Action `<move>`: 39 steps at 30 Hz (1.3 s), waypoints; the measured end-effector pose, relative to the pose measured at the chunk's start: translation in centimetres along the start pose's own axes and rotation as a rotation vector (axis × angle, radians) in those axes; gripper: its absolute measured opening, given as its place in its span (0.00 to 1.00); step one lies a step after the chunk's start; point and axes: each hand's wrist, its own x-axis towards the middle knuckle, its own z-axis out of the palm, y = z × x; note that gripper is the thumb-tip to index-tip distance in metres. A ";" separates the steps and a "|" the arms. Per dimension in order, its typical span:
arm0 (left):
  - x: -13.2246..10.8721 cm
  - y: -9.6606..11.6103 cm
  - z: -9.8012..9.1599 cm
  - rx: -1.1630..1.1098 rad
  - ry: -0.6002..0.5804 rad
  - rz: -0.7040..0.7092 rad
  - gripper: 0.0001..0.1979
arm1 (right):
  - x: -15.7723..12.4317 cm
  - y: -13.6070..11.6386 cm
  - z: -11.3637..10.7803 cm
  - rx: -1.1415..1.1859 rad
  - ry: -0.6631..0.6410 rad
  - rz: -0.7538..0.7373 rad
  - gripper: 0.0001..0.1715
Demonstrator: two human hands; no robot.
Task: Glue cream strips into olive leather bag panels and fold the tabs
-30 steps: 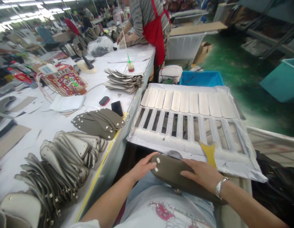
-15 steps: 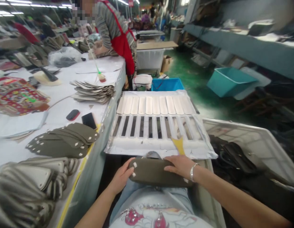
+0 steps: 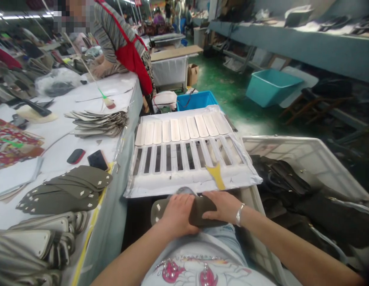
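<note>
A dark olive, rounded oblong panel [image 3: 199, 210] with small white tabs near its left end lies across my lap. My left hand [image 3: 178, 212] is closed over the middle of it, thumb at the near edge and fingers over the far one. At its right end my right hand [image 3: 221, 206], with a silver bracelet at the wrist, grips the panel, thumb on top. Just beyond the hands is a white slatted board [image 3: 154, 184] bearing a row of cream oblong strips [image 3: 175, 131]. A forked yellow piece [image 3: 216, 174] lies on its near edge.
On the left table [image 3: 91, 91] lie olive panels [image 3: 65, 186], stacked pale-edged pieces [image 3: 97, 123], a phone [image 3: 97, 159] and a brush in glue [image 3: 108, 102]. A white bin [image 3: 291, 141] of dark bags stands right. A co-worker in a red apron [image 3: 133, 59] leans over the table.
My left hand has moved from the panel's left end to its middle, now gripping over the top. The right hand stays at the right end. The view has shifted to the right.
</note>
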 end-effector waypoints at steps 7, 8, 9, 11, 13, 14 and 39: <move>0.7 0.4 -0.9 -0.008 -0.009 -0.047 0.29 | 1.3 0.1 -0.4 0.074 -0.035 0.012 0.29; 0.9 0.4 -1.0 -0.009 -0.007 -0.049 0.29 | 1.5 0.2 -0.4 0.090 -0.041 0.013 0.27; 1.0 0.4 -1.0 -0.013 -0.006 -0.050 0.29 | 1.7 0.3 -0.3 0.104 -0.045 0.016 0.25; 1.4 0.2 -0.9 -0.024 -0.008 -0.054 0.31 | 2.2 0.7 -0.2 0.125 -0.054 0.024 0.22; 1.6 0.1 -0.8 -0.032 -0.020 -0.059 0.34 | 2.5 1.1 -0.1 0.151 -0.061 0.037 0.21; 1.6 0.0 -0.8 -0.030 -0.026 -0.060 0.35 | 2.7 1.2 0.0 0.165 -0.060 0.042 0.21; -0.2 1.4 0.5 0.286 -0.021 0.030 0.45 | -1.2 1.5 13.2 1.971 0.170 0.706 0.15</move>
